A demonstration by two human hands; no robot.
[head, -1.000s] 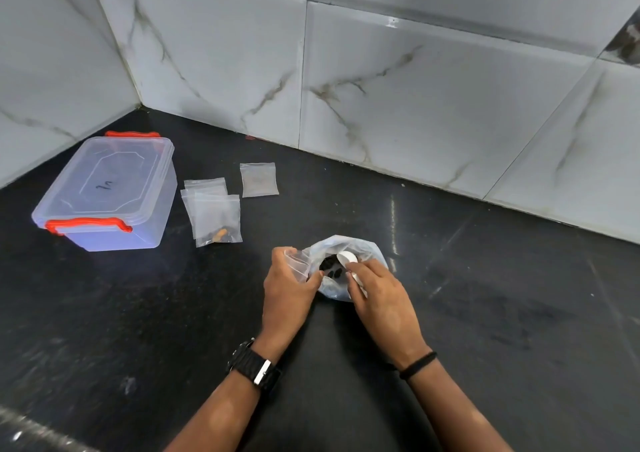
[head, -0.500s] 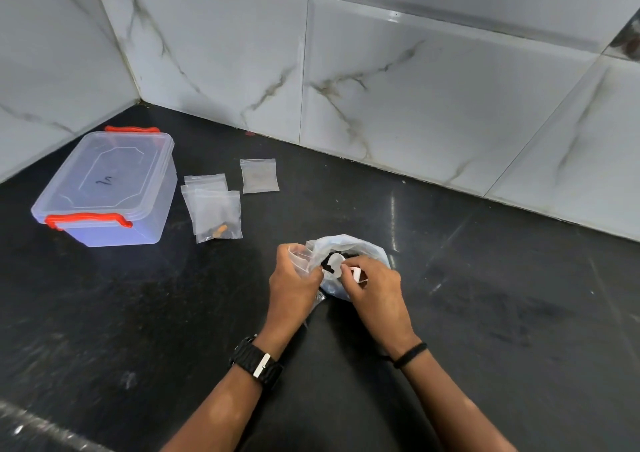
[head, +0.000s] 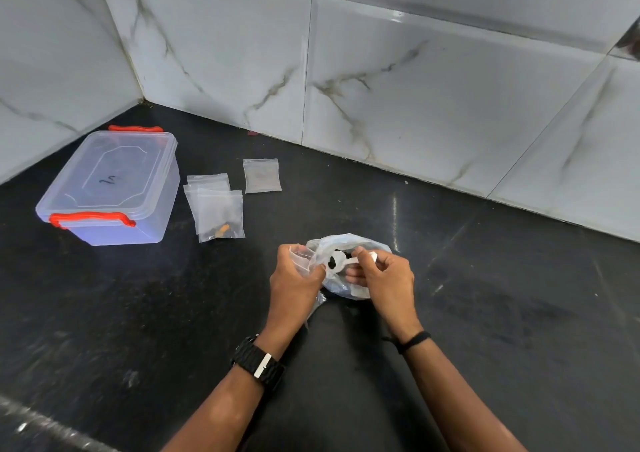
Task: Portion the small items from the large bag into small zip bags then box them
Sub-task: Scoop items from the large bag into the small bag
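Both hands work close together over the dark countertop [head: 485, 313], just in front of the large bag [head: 349, 289], a crumpled clear plastic bag that lies on the counter between them. The left hand [head: 294, 278] has its fingers curled round a small zip bag [head: 302, 257], holding its mouth up and open toward the right. The right hand [head: 388, 275] pinches the handle of a small white measuring scoop [head: 341, 263] between thumb and fingertips, with the bowl of the scoop pointing left, right at the opening of the small zip bag; something dark sits in the bowl, too small to name. A black wristwatch [head: 258, 363] is on the left wrist and a thin black band [head: 414, 340] on the right. Farther back and to the left, well apart from the hands, a clear plastic storage box [head: 110, 188] with red clip handles stands with its lid on, near the corner of the marble-patterned tiled wall [head: 415, 88]. Just to the right of the box lies a short overlapping stack of zip bags [head: 214, 205]; the front one holds a small orange-brown item in its lower part. Beside that stack, a little nearer the wall, one more zip bag [head: 261, 175] lies flat on its own.
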